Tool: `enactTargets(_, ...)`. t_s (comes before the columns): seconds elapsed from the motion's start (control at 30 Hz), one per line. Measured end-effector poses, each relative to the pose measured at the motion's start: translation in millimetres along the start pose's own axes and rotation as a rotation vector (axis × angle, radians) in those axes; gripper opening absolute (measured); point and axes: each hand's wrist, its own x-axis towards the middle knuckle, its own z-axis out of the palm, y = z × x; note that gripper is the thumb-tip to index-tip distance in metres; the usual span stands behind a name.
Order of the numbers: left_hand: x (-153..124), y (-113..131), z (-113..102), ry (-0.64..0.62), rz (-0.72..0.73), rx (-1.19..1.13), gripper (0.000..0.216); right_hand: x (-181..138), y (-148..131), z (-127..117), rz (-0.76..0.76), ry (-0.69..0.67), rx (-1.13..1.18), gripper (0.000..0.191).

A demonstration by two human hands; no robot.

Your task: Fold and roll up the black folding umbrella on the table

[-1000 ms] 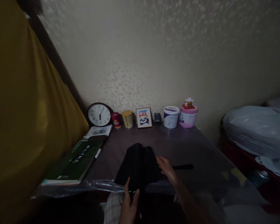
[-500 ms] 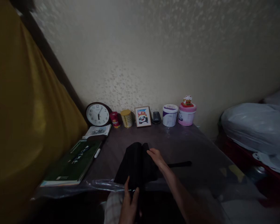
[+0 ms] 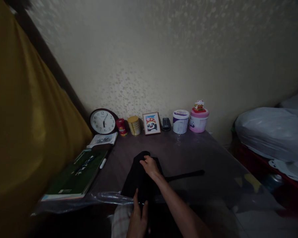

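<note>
A black cloth piece (image 3: 134, 180) with a long narrow strap (image 3: 186, 175) lies at the table's front edge, its right part folded over to the left. My right hand (image 3: 150, 167) is closed on the upper part of the fold, fingertips pinching the fabric. At the near edge, my left hand (image 3: 138, 219) has its index finger and thumb apart against the cloth; a fingertip shows beneath, and it appears to hold the lower end. Dark fabric blends with the shadow below, so the cloth's exact kind is unclear.
Along the wall stand a clock (image 3: 103, 121), a red can (image 3: 121, 127), a yellow-lidded container (image 3: 134, 125), a panda picture frame (image 3: 152, 123) and two tubs (image 3: 180, 122). Green books (image 3: 74, 175) and a white-capped marker (image 3: 103, 163) lie left. Plastic-wrapped bundles (image 3: 273, 132) sit right.
My right hand has moved left, carrying the right-hand flap of the black cloth over the middle. More of the strap now shows. My left hand has stayed nearly in place.
</note>
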Motion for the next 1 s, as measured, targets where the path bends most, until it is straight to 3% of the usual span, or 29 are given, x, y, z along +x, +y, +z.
enactTargets(0.33,1,-7,4,0.052,-0.006,0.228,0.065,-7,-17,14,-0.024,-0.091,-0.341,0.030)
enactTargets(0.47,-4,1,8,0.132,0.058,0.182,0.072,-8,-16,16,-0.062,-0.105,-0.426,0.027)
enactTargets(0.67,-4,5,8,0.096,0.149,0.190,0.065,-9,-15,18,-0.109,-0.121,-0.469,0.029)
enactTargets(0.8,0,-3,9,0.088,0.108,0.201,0.061,-18,-17,12,-0.169,-0.140,-0.440,0.029)
enactTargets(0.9,3,-8,10,0.126,0.125,0.164,0.060,-34,-9,0,-0.341,-0.175,-0.232,0.024)
enactTargets(1.0,5,-10,12,0.146,0.101,0.157,0.061,-52,14,-12,-0.503,-0.036,-0.007,0.028)
